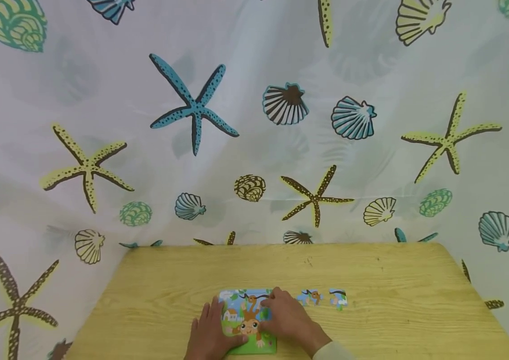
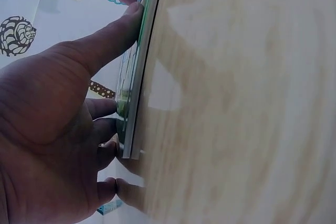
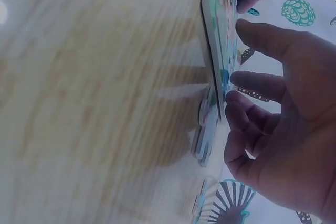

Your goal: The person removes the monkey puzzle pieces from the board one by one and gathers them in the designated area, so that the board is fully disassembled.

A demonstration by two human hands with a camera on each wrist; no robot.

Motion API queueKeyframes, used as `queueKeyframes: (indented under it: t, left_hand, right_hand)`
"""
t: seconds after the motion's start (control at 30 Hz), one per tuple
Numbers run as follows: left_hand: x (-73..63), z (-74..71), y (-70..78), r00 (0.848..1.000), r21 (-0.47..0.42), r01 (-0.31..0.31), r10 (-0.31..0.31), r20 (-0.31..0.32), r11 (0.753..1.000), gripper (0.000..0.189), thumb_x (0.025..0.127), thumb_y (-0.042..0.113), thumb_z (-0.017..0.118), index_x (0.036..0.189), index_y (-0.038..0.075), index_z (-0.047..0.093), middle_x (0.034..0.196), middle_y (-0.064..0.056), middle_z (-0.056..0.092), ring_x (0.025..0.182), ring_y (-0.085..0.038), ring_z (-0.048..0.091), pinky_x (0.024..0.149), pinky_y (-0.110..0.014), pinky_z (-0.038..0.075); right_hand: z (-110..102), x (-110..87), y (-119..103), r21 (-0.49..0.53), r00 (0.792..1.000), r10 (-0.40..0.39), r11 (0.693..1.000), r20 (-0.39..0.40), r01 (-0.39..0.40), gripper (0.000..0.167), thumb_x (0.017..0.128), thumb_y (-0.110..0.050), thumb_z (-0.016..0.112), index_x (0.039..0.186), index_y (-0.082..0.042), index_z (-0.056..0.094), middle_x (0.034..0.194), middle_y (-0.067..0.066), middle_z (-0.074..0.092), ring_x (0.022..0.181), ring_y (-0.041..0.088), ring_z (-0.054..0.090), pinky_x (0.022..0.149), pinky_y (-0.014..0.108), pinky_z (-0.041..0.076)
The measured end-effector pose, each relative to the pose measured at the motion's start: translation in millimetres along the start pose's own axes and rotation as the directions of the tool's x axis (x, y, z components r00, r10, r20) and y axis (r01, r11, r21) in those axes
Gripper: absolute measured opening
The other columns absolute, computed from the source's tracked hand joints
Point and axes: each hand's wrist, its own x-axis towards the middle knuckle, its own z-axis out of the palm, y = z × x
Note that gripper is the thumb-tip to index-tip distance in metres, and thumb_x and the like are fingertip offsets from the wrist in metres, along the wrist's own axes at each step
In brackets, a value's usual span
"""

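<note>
- Puzzle board (image 1: 249,317) lies flat on the wooden table (image 1: 169,295), near edge of the head view, roughly centered, between the two hands.
- Picture on it: monkey, small house at left, blue sky on top, green ground at the bottom.
- Left hand (image 1: 211,331) is at the board's left side: fingers spread, running along the edge, thumb stretched over the lower face. Spread wide, touching, not gripping.
- Right hand (image 1: 288,315) is over the board's right side: thumb and forefinger tips at the face, well apart from each other, other fingers loosely bent. Contact pressure: can't tell. No piece visible in its grasp.
- Right hand covers part of the board's right side; pieces under it can't be read.
- Loose puzzle pieces (image 1: 313,297) lie just right of the right hand, with another piece (image 1: 338,297) a bit further right, slight gap between.
- Light sleeve (image 1: 333,351) shows at the right wrist.
- White cloth (image 1: 245,55) with starfish and shell prints hangs behind the table and along both sides.
</note>
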Motion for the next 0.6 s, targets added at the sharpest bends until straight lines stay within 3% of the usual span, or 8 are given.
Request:
queueKeyframes:
  t: [0.3, 0.43, 0.6]
  left_hand:
    - [-2.1, -2.5, 0.6, 0.999, -0.019, -0.037, 0.037, -0.006, 0.999, 0.108, 0.069, 0.064, 0.076, 0.148, 0.005, 0.034, 0.158, -0.025, 0.023, 0.143, -0.049, 0.021, 0.109, -0.074, 0.017]
    - [-5.7, -0.6, -1.5, 0.993, -0.014, -0.118, 0.118, -0.010, 0.993, 0.097, 0.072, 0.062, 0.075, 0.146, 0.011, 0.040, 0.158, -0.023, 0.025, 0.143, -0.051, 0.021, 0.106, -0.076, 0.019]
    - [-9.2, 1.0, -2.1, 0.975, 0.035, -0.222, 0.220, 0.037, 0.975, 0.080, 0.078, 0.056, 0.072, 0.144, 0.016, 0.047, 0.157, -0.020, 0.030, 0.143, -0.050, 0.023, 0.103, -0.078, 0.022]
  right_hand:
    - [-2.6, -5.4, -1.0, -0.041, 1.000, -0.002, 0.999, 0.011, 0.002, 0.059, 0.078, -0.052, 0.075, 0.126, -0.020, 0.065, 0.115, -0.004, 0.052, 0.101, 0.016, 0.048, 0.078, 0.039, 0.045]
    - [-2.5, -7.3, 0.3, -0.038, 1.000, -0.013, 0.999, 0.015, 0.014, 0.060, 0.077, -0.052, 0.076, 0.126, -0.019, 0.065, 0.117, -0.003, 0.052, 0.102, 0.017, 0.050, 0.078, 0.040, 0.046]
    - [-3.7, -7.5, 1.7, -0.043, 1.000, -0.027, 0.999, 0.015, 0.028, 0.059, 0.075, -0.052, 0.077, 0.124, -0.022, 0.066, 0.117, -0.003, 0.052, 0.105, 0.018, 0.050, 0.079, 0.041, 0.047]
